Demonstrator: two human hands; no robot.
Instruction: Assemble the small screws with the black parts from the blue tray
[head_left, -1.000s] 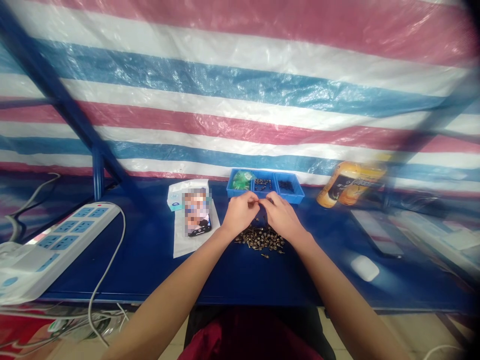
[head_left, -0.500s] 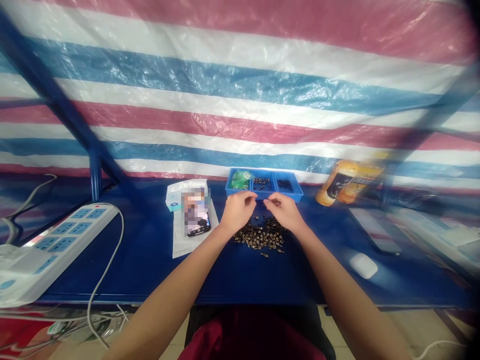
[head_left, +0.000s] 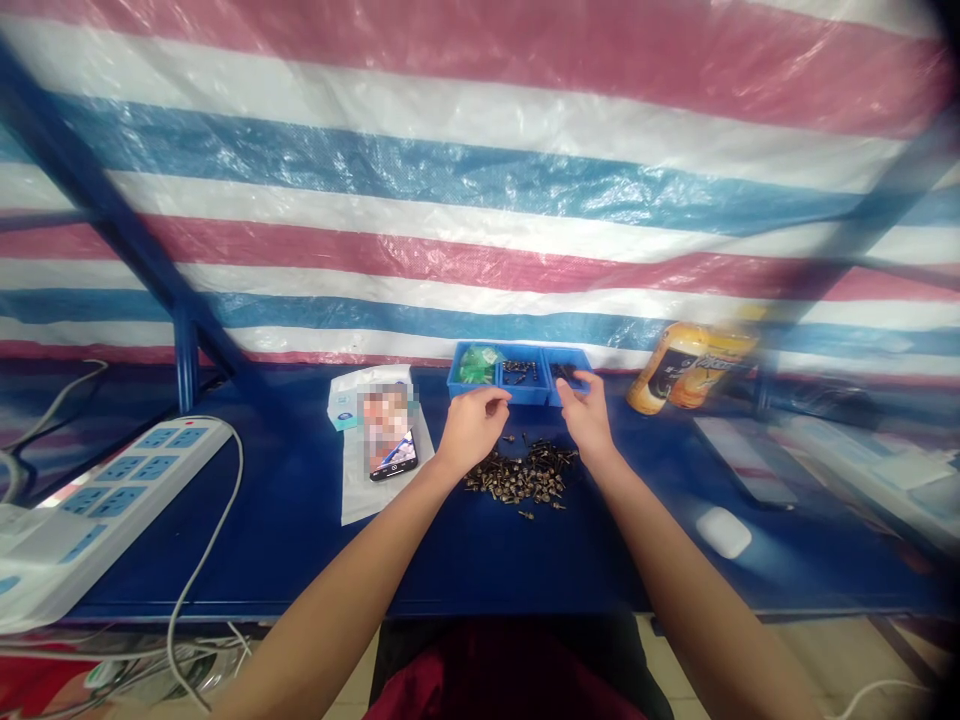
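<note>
A heap of small brass-coloured parts (head_left: 521, 478) lies on the blue table (head_left: 300, 520). Behind it stands a blue tray with three compartments (head_left: 517, 374): green bits on the left, dark small parts in the middle and on the right. My left hand (head_left: 471, 427) hovers beside the heap with its fingertips pinched on something too small to name. My right hand (head_left: 586, 410) reaches up to the tray's right compartment, fingers curled at its rim; what they hold, if anything, is hidden.
A phone (head_left: 388, 444) lies on a white sheet left of the heap. A white power strip (head_left: 90, 505) with its cable sits far left. An orange can (head_left: 684, 367) and a white mouse (head_left: 723, 531) are on the right. A striped tarp (head_left: 480, 180) hangs behind.
My hands were pinched together above the heap and have drawn apart. The right hand has moved up and right to the tray's right compartment; the left hand has stayed near the heap.
</note>
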